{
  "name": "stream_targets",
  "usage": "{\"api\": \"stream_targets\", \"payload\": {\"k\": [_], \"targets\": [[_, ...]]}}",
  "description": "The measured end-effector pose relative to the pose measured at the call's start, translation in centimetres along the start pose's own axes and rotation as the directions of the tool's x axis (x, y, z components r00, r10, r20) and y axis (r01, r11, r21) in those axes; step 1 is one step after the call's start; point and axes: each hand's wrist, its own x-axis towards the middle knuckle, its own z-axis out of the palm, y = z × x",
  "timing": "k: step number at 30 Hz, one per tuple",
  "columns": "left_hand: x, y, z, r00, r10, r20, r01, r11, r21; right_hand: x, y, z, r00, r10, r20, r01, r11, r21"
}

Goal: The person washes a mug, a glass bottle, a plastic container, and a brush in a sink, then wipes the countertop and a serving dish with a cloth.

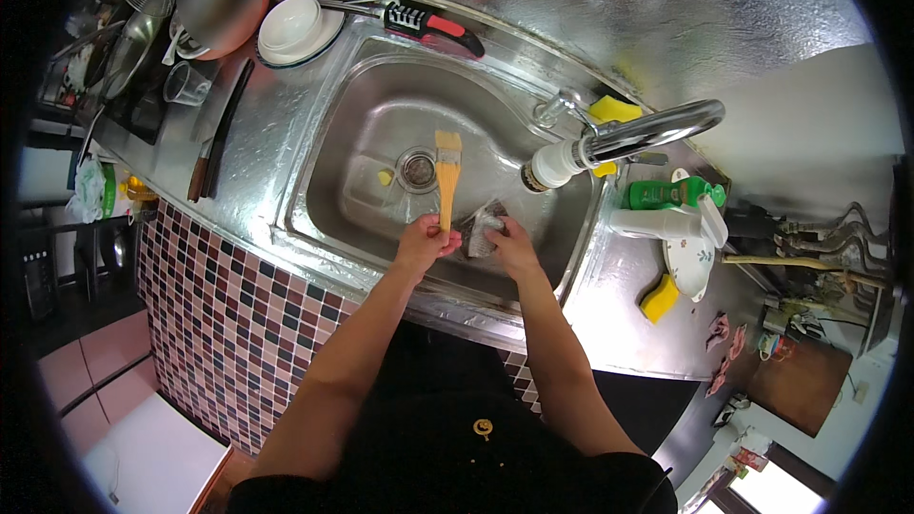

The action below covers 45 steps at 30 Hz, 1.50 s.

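My left hand (423, 243) grips the lower end of a flat wooden-handled brush (448, 175), its pale bristles pointing away from me. Close to its right, my right hand (513, 248) pinches a crumpled greyish scouring cloth or wrapper (488, 230); its exact kind is unclear. Both hands are over the near side of a stainless steel sink (335, 150). Beyond the brush lies the round drain strainer (416, 170), with a small yellow piece (385, 177) beside it on the basin floor. The chrome faucet (660, 130) reaches in from the right, its white nozzle (553, 165) above the basin.
A knife sharpener (433, 28) and stacked white bowls (291, 23) stand behind the sink. Knives (225, 130) and a clear plastic cup (187, 83) lie on the left counter. To the right are a green bottle (671, 193), a white spray bottle (664, 223) and a yellow sponge (659, 299).
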Motion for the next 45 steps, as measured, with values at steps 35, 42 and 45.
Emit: {"api": "stream_targets", "payload": {"k": [35,42,45], "targets": [[5.1,3.5,8.3,0.993,0.106,-0.048,-0.116,0.896,-0.428,-9.4,-7.2,2.8,0.899,-0.421,-0.119,0.334,0.837,-0.434],[3.1,4.1,5.5,0.993,0.120,-0.014,-0.121,0.988,-0.092,-4.7,-3.9,-0.8,0.934,-0.140,-0.329,0.300,0.808,0.508],[1.0,3.4,6.5,0.993,0.090,0.074,-0.092,0.996,0.022,-4.8,-9.1,-0.2,0.987,-0.129,-0.100,0.160,0.647,0.746]]}}
